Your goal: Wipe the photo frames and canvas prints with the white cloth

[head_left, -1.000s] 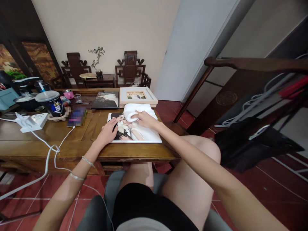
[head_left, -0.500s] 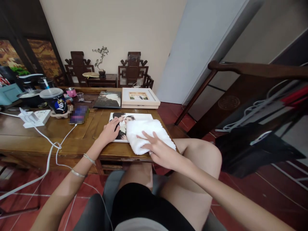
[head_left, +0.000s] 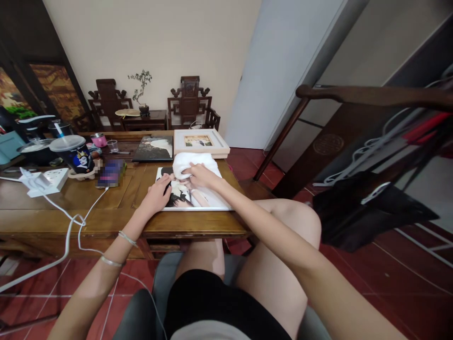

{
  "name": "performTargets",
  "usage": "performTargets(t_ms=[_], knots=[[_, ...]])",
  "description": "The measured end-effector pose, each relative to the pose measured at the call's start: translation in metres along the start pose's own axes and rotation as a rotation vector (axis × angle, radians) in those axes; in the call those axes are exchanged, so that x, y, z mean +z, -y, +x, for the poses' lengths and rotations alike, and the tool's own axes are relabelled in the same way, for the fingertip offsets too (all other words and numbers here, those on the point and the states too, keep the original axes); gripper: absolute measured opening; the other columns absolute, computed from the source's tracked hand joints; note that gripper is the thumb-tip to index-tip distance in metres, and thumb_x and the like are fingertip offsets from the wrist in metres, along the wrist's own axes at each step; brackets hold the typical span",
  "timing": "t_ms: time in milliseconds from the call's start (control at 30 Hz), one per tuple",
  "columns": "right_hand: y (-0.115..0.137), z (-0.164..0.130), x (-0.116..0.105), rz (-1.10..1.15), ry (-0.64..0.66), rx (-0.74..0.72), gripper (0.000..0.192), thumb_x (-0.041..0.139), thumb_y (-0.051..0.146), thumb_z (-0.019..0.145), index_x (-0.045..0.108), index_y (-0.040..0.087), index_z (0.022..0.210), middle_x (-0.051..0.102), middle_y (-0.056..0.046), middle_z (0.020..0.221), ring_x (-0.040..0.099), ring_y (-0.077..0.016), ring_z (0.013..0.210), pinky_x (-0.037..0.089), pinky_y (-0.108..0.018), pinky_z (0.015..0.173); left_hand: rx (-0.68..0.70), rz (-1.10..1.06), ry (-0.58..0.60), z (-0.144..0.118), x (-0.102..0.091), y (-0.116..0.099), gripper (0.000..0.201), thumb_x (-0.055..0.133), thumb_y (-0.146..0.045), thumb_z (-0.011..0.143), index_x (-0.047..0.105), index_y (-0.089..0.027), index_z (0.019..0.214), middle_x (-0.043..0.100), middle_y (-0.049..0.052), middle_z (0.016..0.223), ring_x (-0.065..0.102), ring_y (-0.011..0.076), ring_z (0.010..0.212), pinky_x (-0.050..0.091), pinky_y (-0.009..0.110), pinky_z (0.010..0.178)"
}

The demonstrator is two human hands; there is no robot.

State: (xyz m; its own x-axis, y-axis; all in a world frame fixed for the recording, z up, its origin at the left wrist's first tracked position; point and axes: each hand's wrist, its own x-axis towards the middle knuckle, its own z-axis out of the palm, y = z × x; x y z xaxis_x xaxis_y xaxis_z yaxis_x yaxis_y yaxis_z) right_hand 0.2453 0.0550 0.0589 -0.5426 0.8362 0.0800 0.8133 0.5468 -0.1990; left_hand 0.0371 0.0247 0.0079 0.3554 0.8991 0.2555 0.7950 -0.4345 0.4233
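A photo panel with a couple printed on it (head_left: 205,199) lies flat near the table's front edge. My right hand (head_left: 201,174) holds a fluffy white towel (head_left: 208,159) against the panel's upper part. Its fingers are bent into the bunched cloth, which hides part of the picture. At the panel's left side, my left hand (head_left: 159,192) rests palm down with its fingers stretched onto the surface and holds nothing.
Behind the panel are a dark photo panel (head_left: 155,148) and a pale framed picture (head_left: 217,148). To the left stand a lidded drink cup (head_left: 76,156), a blurred phone (head_left: 110,174) and a white power strip (head_left: 53,182) with cables. A wooden chair (head_left: 329,141) is at right.
My right hand has moved the towel away from me and to the left, uncovering the panel's lower right. The towel is more bunched. My left hand stays on the panel's left side.
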Motion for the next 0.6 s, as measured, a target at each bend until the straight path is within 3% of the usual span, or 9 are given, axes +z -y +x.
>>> performTargets(t_ms=[167,367,500,600], knots=[[0.017,-0.008,0.006,-0.038,-0.025,0.043,0.054,0.042,0.003,0.082,0.066,0.016,0.128,0.067,-0.019,0.125,0.039,-0.0365,0.139,0.027,-0.068,0.108,-0.001,-0.029,-0.019,0.002,0.003,0.002,0.050,0.031,-0.026,0.098,0.048,-0.020,0.144,0.045,0.009,0.154,0.034,0.0217,0.147,0.032,0.047,0.118],[0.054,-0.084,0.010,-0.070,0.009,-0.087,0.060,0.040,-0.001,0.078,0.064,0.015,0.131,0.042,-0.017,0.154,0.026,-0.0392,0.147,0.026,-0.072,0.109,-0.010,-0.015,-0.020,0.001,0.004,0.000,0.050,0.031,-0.024,0.098,0.047,-0.020,0.145,0.045,0.009,0.154,0.035,0.0218,0.147,0.032,0.048,0.119],[0.065,-0.121,0.004,-0.020,0.055,-0.155,0.061,0.041,-0.002,0.074,0.068,0.018,0.125,0.046,-0.014,0.153,0.027,-0.0381,0.147,0.028,-0.071,0.110,-0.008,-0.031,-0.014,-0.001,0.001,-0.002,0.050,0.032,-0.024,0.098,0.048,-0.020,0.145,0.044,0.009,0.155,0.034,0.0236,0.147,0.032,0.051,0.118],[0.062,-0.119,-0.001,0.016,0.073,-0.157,0.061,0.040,-0.003,0.073,0.070,0.018,0.122,0.049,-0.014,0.150,0.032,-0.0362,0.146,0.030,-0.068,0.110,0.004,-0.033,-0.014,-0.001,0.001,-0.002,0.050,0.032,-0.024,0.098,0.047,-0.023,0.145,0.044,0.007,0.155,0.034,0.0227,0.147,0.032,0.051,0.118]])
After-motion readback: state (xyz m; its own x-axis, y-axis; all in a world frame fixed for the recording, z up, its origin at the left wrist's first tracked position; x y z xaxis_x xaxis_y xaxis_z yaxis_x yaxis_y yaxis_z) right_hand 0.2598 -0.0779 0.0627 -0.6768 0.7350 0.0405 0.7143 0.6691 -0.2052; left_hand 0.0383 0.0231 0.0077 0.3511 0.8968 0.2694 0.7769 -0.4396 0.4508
